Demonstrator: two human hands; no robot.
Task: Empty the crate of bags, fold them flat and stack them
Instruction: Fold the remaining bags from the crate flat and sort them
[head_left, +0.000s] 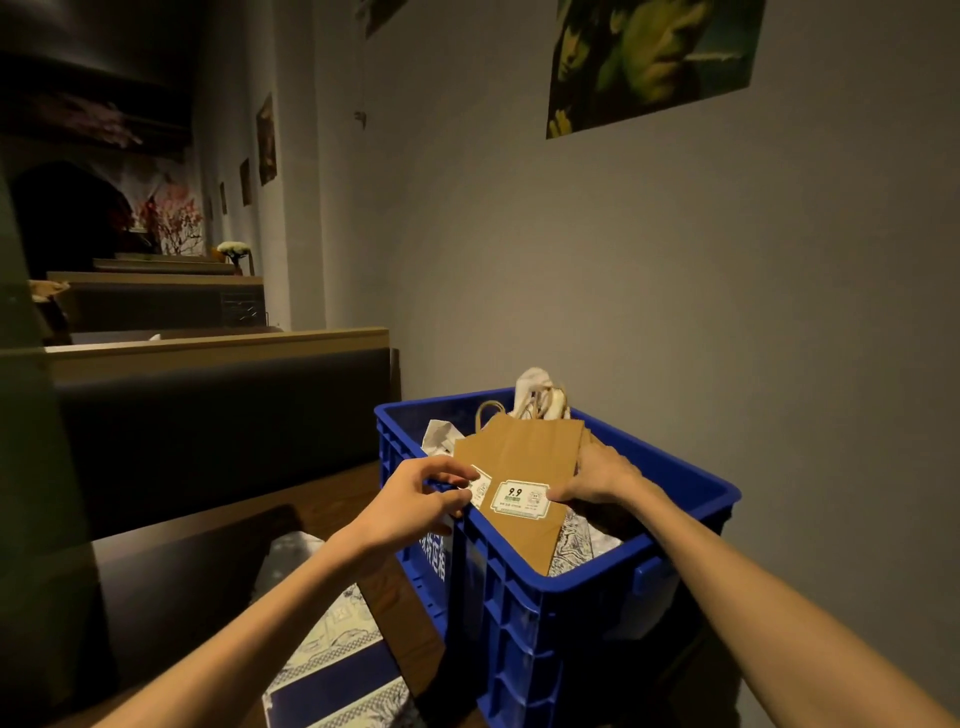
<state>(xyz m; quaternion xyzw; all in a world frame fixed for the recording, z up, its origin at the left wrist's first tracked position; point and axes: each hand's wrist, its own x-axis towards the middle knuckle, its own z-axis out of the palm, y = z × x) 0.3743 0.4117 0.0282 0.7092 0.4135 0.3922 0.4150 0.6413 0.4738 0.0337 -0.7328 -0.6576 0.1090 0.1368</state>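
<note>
We held a flat brown paper bag (524, 462) over the blue crate (571, 587), its long axis running from twelve to six o'clock, left hand (415, 499) pinching its nine o'clock edge and right hand (597, 478) gripping its three o'clock edge.

We see a dark brown wooden table (332, 499) running from the middle of the frame down to the lower left. On it, right of centre, stands a blue ribbed plastic crate (519, 634) with white characters on its left wall, close to the grey wall at right. At the bottom centre, just beside the crate's left wall, a flat blue-and-cream patterned paper bag (337, 670) lies on the tabletop. Above it, a pale crumpled plastic bag (291, 558) rests on the wood; we cannot tell whether the two touch.
</note>
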